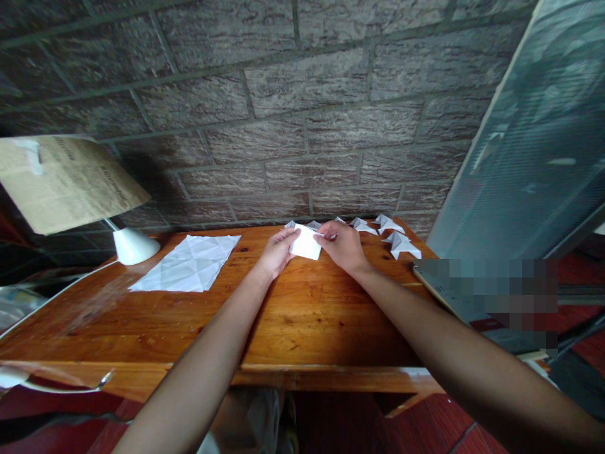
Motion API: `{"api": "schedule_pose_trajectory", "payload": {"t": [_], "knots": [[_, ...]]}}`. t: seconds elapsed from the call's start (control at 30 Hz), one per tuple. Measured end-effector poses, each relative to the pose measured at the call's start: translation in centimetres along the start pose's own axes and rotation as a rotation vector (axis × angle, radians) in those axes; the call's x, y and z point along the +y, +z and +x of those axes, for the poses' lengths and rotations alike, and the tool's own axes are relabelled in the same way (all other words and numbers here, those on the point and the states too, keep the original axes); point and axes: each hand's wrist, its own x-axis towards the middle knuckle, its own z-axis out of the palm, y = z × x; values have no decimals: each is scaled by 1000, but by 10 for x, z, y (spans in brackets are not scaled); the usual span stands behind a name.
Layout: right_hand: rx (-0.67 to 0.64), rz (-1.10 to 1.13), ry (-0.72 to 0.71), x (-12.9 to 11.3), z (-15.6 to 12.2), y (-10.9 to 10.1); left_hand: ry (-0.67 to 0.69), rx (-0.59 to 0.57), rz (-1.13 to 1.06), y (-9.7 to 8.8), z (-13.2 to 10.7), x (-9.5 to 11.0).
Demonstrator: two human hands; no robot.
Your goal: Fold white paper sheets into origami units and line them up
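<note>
A small folded sheet of white paper (306, 243) is held up over the far middle of the wooden table (326, 321). My left hand (278, 251) pinches its left edge, thumb on the near face. On the opposite side, my right hand (344, 246) grips the upper right edge between thumb and fingers. Behind and to the right of my hands stand several folded white paper pieces (399, 244), partly hidden by the hands. A larger creased white sheet (191, 261) lies flat on the table to the left.
A lamp with a paper-covered shade (70, 183) and white base (135, 244) stands at the far left, its cord (61, 299) trailing along the table. At right lies a flat, partly blurred object (449, 290). A brick wall (283, 126) rises behind the table.
</note>
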Motion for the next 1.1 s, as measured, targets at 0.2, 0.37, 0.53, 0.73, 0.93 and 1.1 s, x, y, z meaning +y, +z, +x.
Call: {"api": "schedule_pose_trajectory", "payload": {"t": [0.2, 0.37, 0.53, 0.73, 0.93, 1.1], "knots": [[-97, 18, -179, -5, -2, 1, 22, 1, 29, -1, 0, -1], [-110, -19, -284, -7, -3, 1, 58, -24, 25, 1, 0, 0], [-193, -168, -365, -9, -3, -2, 77, -1, 19, 2, -2, 2], [-229, -291, -428, -15, -8, 0, 81, 15, 11, -1, -2, 3], [-296, -272, -487, -17, -7, 0, 69, 25, -25, -2, 1, 1], [-361, -339, -447, -20, -8, 0, 43, 56, -25, -5, 3, 3]]}}
